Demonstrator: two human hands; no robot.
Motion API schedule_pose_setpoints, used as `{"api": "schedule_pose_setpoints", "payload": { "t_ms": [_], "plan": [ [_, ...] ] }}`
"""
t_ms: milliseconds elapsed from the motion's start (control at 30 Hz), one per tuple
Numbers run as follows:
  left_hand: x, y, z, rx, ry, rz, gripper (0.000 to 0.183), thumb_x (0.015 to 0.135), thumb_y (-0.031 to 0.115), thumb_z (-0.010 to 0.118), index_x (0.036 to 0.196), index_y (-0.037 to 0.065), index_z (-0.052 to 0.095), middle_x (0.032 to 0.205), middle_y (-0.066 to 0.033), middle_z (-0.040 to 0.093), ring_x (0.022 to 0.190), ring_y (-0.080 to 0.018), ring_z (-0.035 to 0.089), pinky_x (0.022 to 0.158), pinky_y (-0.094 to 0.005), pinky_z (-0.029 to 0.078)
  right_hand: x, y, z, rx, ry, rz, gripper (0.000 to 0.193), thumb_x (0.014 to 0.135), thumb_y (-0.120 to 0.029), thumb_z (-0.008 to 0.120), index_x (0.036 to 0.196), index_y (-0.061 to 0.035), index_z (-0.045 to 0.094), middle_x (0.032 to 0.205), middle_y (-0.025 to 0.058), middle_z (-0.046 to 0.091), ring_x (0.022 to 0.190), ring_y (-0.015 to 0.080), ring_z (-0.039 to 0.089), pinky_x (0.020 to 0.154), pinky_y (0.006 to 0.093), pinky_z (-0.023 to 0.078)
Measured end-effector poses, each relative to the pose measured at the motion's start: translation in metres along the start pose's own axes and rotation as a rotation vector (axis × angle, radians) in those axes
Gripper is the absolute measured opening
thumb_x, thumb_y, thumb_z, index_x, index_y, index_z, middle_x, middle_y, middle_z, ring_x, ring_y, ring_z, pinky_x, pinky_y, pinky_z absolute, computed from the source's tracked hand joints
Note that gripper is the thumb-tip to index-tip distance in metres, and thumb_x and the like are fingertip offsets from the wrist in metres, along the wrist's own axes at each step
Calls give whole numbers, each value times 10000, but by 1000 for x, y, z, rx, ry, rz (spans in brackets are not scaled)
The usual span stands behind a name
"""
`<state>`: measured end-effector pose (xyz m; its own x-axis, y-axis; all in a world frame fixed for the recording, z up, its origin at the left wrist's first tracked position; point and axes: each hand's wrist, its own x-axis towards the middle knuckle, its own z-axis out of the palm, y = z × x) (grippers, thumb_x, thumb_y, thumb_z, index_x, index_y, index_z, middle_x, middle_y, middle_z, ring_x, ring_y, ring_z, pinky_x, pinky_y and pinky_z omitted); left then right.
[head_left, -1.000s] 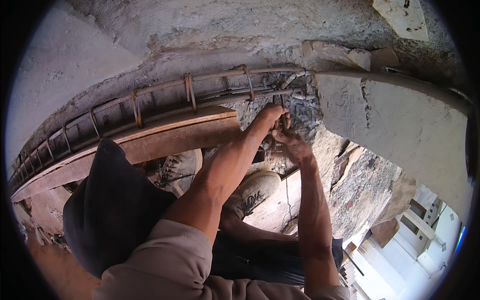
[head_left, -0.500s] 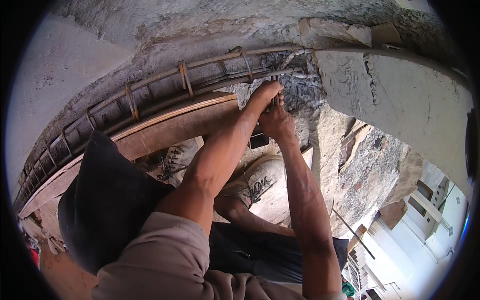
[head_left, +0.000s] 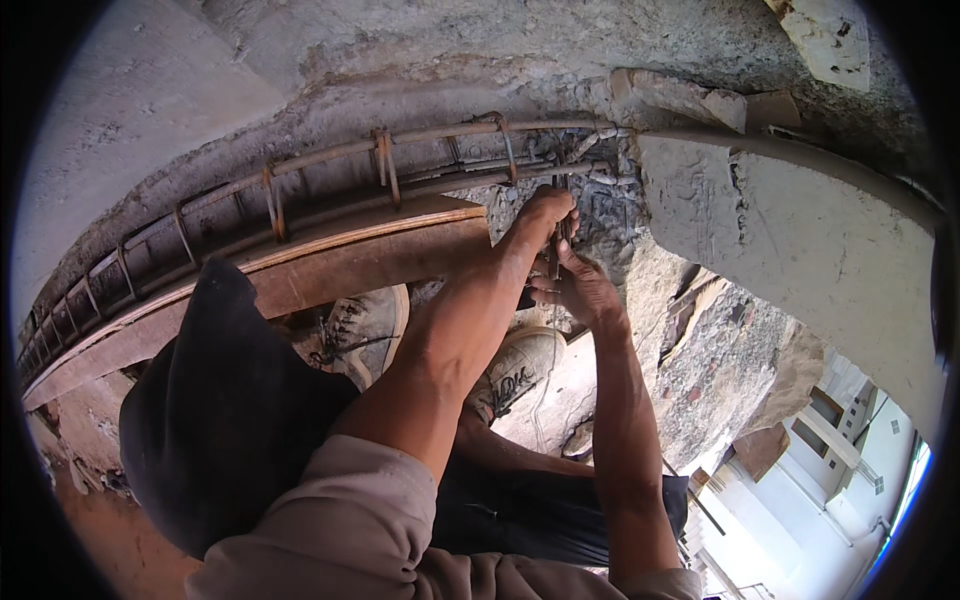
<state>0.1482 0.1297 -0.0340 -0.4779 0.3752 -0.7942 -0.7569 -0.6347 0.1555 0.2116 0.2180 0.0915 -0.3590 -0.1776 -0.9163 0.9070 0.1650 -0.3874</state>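
Rusty rebar cage [head_left: 400, 165]: left hand [head_left: 545, 212] closed on wire [head_left: 562, 235]; right hand [head_left: 580, 290] gripping same wire.

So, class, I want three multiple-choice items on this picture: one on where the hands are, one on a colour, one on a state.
1. Where do both hands meet?
A. at the right end of the rusty rebar cage
B. on the shoe
C. on the white building

2. What colour is the cloth at lower left?
A. yellow
B. black
C. white

3. What state is the concrete around the bars in?
A. freshly painted
B. smooth and whole
C. broken away, bars bare

Answers: 1 A, the left hand and right hand are up at the rebar cage. 2 B, the cloth is black. 3 C, rough concrete leaves the bars exposed.
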Motion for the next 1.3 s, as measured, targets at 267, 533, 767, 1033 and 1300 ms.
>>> {"api": "schedule_pose_setpoints", "payload": {
  "t_ms": [267, 533, 767, 1033, 1300],
  "plan": [
    [1, -11, 21, 798, 511, 436, 711, 767, 543, 631, 1057, -104, 571, 878, -248, 652, 821, -358, 654, 685, -424, 501, 24, -18, 7, -385, 160, -21, 278, 839, -179, 570, 1052, 0, 566, 943, 112, 626, 803, 179, 590, 747, 328, 484],
    [-50, 21, -5, 839, 400, 263, 602, 868, 541, 473, 1089, -8, 579, 983, -232, 636, 889, -376, 637, 750, -447, 505, 13, -8, 12, 286, -173, -95, 268, 961, -211, 415, 1080, 2, 526, 924, 103, 622, 830, 216, 616, 743, 343, 511],
    [-45, 14, -14, 851, 461, 339, 439, 885, 387, 449, 978, -1, 629, 1010, -246, 626, 969, -411, 595, 803, -470, 480, 18, -20, 12, 200, -192, -103, 384, 991, -306, 354, 1270, -45, 386, 1143, 183, 537, 990, 291, 567, 828, 418, 477],
    [-19, 2, -23, 660, 420, 367, 364, 892, 332, 476, 848, -4, 612, 793, -183, 642, 740, -319, 648, 636, -416, 500, 23, -15, 28, 274, -96, -106, 341, 986, -318, 364, 1195, -64, 452, 1086, 164, 575, 949, 262, 586, 848, 410, 481],
    [-3, 14, -30, 247, -156, 21, 330, 849, 340, 614, 977, 36, 623, 878, -97, 658, 836, -239, 635, 663, -355, 461, 39, 12, 18, 811, -462, -184, 441, 932, -432, 445, 1132, -41, 478, 975, 82, 560, 816, 187, 584, 720, 301, 534]
  ]
}}
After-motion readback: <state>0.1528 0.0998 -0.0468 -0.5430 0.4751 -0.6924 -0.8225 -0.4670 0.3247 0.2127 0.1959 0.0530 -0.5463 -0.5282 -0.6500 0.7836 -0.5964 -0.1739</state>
